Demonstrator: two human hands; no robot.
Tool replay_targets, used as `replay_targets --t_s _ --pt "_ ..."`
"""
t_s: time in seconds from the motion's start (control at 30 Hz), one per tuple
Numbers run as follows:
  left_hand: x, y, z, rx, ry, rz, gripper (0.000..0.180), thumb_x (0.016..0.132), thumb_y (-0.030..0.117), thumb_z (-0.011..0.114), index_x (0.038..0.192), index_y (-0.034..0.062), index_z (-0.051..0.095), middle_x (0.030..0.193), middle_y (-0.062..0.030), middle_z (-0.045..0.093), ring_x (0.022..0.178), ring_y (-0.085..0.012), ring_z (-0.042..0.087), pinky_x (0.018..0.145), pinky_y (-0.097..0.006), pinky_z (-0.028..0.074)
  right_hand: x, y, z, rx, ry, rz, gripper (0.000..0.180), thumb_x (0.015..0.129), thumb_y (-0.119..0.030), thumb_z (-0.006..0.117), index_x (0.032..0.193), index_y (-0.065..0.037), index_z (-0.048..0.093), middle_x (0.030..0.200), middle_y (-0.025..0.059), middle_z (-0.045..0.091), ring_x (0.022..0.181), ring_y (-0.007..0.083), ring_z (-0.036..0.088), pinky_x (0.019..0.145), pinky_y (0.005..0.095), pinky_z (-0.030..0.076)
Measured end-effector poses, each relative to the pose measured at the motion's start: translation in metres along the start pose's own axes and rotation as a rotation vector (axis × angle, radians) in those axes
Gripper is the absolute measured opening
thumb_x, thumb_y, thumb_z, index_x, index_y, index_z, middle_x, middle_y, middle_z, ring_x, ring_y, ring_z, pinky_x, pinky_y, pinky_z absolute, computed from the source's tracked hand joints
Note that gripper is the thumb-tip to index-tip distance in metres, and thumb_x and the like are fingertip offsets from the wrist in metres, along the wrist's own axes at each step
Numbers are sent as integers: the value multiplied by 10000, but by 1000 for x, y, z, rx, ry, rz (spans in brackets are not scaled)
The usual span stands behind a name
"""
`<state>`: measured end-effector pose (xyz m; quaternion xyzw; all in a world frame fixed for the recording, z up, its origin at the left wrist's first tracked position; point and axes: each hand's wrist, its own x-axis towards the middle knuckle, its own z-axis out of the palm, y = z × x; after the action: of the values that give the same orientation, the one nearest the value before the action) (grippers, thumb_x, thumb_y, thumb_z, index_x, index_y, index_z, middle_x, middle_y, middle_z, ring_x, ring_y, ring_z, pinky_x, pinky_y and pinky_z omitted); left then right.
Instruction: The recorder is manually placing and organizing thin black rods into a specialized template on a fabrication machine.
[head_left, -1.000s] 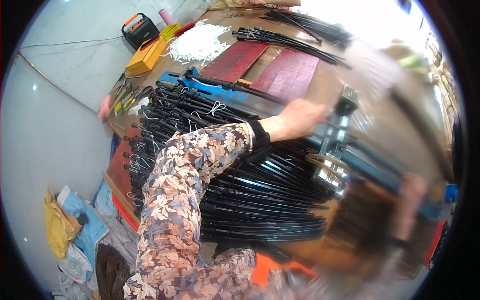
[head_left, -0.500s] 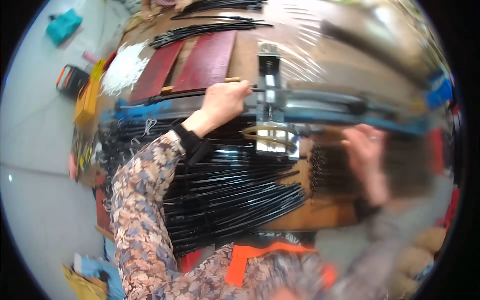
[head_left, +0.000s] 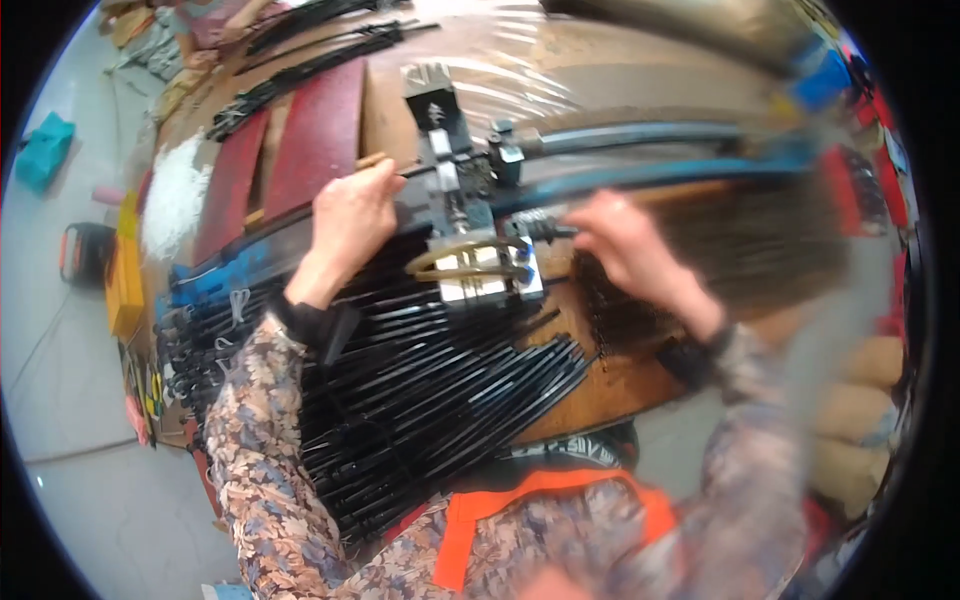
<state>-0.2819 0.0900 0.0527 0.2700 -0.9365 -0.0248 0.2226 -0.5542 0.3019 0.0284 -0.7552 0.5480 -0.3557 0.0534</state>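
My left hand (head_left: 352, 218) is closed around a thin black rod (head_left: 414, 172), whose end points into a metal clamping fixture (head_left: 445, 150). My right hand (head_left: 628, 247), slightly blurred, has its fingertips pinched at the outer end of a dark ribbed fitting (head_left: 541, 226) on the fixture's right side. A looped yellowish tube (head_left: 470, 258) crosses the silver block (head_left: 478, 290) at the fixture's near end. Just below my left hand lies a wide bundle of black rods (head_left: 420, 380), fanned across the table.
Dark red boards (head_left: 313, 140) lie beyond my left hand, beside a pile of white strips (head_left: 176, 200). More black rods (head_left: 330, 75) sit farther back. A blue-edged rail (head_left: 680, 178) runs rightward above a brown mass of thin rods (head_left: 740, 250). A yellow box (head_left: 125, 280) stands at the left edge.
My right hand has moved left to the fixture's ribbed fitting. My left hand still grips the thin rod. The whole view has shifted, so the fixture appears farther left.
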Motion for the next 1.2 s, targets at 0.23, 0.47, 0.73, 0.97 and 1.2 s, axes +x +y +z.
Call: replay_targets --t_s 0.23,0.47,0.73,0.97,1.2 --pt "5 -18 0 275 156 346 77 911 117 603 883 92 535 769 -76 595 707 -269 633 570 -378 488 -11 2 -20 -493 -78 29 209 842 -187 681 938 -16 610 846 147 615 855 333 571 752 427 451" --pt "-24 -71 -18 547 199 322 133 832 120 629 963 97 632 940 -80 604 923 -289 584 781 -430 470 -158 -77 -1 -404 -566 -154 309 618 -172 722 842 -103 520 820 93 521 799 290 510 696 424 398" --pt "-183 200 -54 56 -320 -59 224 695 238 741 830 123 604 856 -82 543 836 -278 527 746 -441 359 -119 -63 -5 -88 -446 5 273 714 4 597 980 -54 602 886 128 543 823 330 550 638 430 473" --pt "-234 229 4 164 -147 -278 190 751 282 660 805 115 588 841 -55 505 877 -241 490 752 -405 366 -102 -60 11 -16 -491 31 221 827 -84 677 1048 -82 689 871 161 630 812 356 620 688 419 491" --pt "-234 238 10 105 68 -221 159 762 189 575 870 79 616 875 -56 570 866 -219 527 758 -367 410 -122 -44 8 -125 -485 0 143 862 -53 637 1002 -23 638 847 179 612 772 357 604 678 406 480"
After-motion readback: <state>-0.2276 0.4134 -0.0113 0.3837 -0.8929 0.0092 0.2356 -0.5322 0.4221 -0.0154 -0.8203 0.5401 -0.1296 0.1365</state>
